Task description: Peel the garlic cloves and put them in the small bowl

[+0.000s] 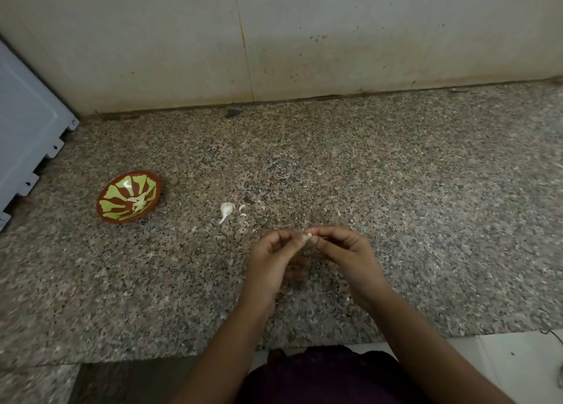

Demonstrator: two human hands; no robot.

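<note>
small pale clove (309, 236), speckled granite (396, 190)

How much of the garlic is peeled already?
Done: a few peeled cloves lie in the small bowl. In hand: the left hand and right hand together pinch one clove. Left: a garlic piece lies on the counter, beside loose skins.

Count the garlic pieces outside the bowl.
2: one clove pinched between left hand and right hand; one stalked piece on the counter right of the small bowl. Scraps beside it look like peel.
</note>
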